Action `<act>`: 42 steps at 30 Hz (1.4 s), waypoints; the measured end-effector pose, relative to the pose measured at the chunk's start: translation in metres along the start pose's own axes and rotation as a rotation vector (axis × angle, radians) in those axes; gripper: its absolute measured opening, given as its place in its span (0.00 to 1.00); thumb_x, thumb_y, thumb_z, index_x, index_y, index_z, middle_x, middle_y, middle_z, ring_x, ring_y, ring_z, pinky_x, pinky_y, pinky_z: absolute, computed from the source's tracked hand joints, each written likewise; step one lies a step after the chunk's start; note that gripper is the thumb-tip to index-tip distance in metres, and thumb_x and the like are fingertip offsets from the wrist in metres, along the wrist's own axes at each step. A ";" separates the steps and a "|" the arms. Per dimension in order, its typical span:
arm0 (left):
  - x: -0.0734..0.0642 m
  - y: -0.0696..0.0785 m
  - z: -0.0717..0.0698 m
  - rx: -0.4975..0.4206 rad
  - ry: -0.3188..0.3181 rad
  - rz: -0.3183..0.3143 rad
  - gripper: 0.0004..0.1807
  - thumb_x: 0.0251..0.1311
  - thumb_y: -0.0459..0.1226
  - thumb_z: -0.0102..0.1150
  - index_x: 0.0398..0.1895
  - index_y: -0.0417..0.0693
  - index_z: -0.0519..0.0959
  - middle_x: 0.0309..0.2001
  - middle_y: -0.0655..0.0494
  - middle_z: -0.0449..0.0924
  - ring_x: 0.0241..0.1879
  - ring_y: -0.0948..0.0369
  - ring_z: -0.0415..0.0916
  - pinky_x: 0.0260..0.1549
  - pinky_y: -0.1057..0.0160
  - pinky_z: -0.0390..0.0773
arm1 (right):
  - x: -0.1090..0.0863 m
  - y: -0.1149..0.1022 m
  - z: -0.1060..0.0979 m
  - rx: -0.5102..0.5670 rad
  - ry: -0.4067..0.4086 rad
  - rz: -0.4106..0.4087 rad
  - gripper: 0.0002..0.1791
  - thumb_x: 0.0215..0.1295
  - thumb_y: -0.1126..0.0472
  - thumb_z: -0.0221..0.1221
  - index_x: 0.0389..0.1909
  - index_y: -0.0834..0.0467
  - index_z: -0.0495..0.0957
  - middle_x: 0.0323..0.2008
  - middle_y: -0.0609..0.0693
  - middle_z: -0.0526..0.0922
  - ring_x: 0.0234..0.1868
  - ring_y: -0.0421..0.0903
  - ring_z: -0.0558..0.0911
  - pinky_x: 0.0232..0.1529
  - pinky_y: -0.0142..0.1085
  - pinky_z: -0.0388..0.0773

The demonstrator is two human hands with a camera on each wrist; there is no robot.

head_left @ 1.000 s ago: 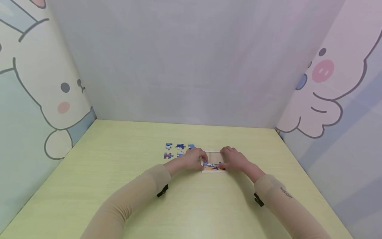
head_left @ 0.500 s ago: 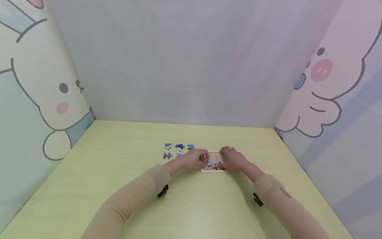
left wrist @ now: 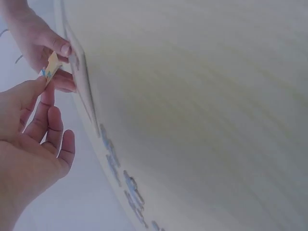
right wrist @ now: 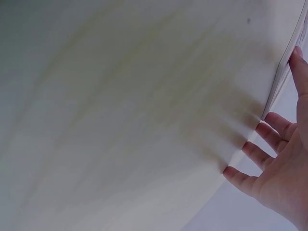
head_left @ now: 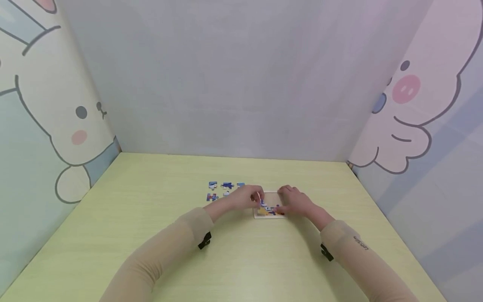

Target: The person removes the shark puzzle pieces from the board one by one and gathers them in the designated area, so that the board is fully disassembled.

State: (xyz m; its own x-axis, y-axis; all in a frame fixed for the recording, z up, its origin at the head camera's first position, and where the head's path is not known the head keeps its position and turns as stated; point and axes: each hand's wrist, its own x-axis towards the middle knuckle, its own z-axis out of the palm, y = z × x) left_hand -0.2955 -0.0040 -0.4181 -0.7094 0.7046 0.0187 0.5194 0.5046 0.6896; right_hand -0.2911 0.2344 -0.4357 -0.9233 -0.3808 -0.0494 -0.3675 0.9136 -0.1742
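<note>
Table (head_left: 264, 260) bounded at the far edge by a pale grey backdrop (head_left: 234, 84), at either side by a panel with cartoon animals (head_left: 37, 121). Near the middle of the head view, well apart from every table edge — a shallow puzzle frame (head_left: 268, 217) with a pale rim. Along its near side, fitted pieces (head_left: 271, 213) in blue and orange; toward its far side, bare backing between the hands. To the left of the frame, loose pieces (head_left: 227, 185) in two rows, the rightmost ones partly behind the left hand (head_left: 245, 197). Broad stretches of tabletop beyond the far rim, toward both sides and on the near side between the forearms.

Both arms in beige sleeves (head_left: 166, 247), reaching in from the lower corners and converging on the frame. Left wrist bent over the frame's left side; a single puzzle piece (left wrist: 51, 70) pinched between thumb and fingertips, tilted and held above the frame, the remaining visible fingers loosely bent. Right hand (head_left: 296, 200) spread at the frame's right side, gripping nothing — thumb laid over the near part, other fingers extended toward the far corner, fingertips down on the tabletop just beside the rim in the right wrist view.
</note>
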 end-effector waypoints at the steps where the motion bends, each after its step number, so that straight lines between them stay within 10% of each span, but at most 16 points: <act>1: -0.001 0.001 -0.002 0.002 -0.002 0.001 0.08 0.58 0.33 0.61 0.40 0.50 0.76 0.32 0.62 0.79 0.34 0.67 0.75 0.38 0.68 0.74 | -0.001 -0.001 -0.001 0.000 0.000 -0.001 0.42 0.51 0.36 0.64 0.58 0.62 0.70 0.59 0.59 0.71 0.56 0.59 0.71 0.49 0.55 0.73; 18: -0.021 0.011 -0.035 -0.003 -0.026 -0.012 0.10 0.61 0.36 0.59 0.45 0.46 0.77 0.29 0.63 0.81 0.34 0.66 0.76 0.35 0.66 0.74 | 0.000 0.000 0.001 0.000 -0.005 0.006 0.42 0.51 0.36 0.64 0.59 0.62 0.70 0.60 0.59 0.70 0.58 0.60 0.70 0.52 0.56 0.71; 42: -0.082 -0.017 -0.062 -0.060 0.106 -0.040 0.08 0.59 0.37 0.61 0.42 0.50 0.78 0.31 0.63 0.80 0.35 0.64 0.76 0.38 0.63 0.76 | 0.000 0.001 0.003 -0.030 0.006 -0.026 0.42 0.52 0.37 0.64 0.59 0.63 0.69 0.60 0.60 0.70 0.56 0.60 0.71 0.47 0.55 0.74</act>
State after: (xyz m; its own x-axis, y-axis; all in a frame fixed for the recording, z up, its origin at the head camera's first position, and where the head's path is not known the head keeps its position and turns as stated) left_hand -0.2759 -0.1013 -0.3860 -0.7770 0.6262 0.0646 0.4624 0.4980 0.7336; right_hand -0.2912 0.2350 -0.4390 -0.9139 -0.4040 -0.0397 -0.3947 0.9072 -0.1459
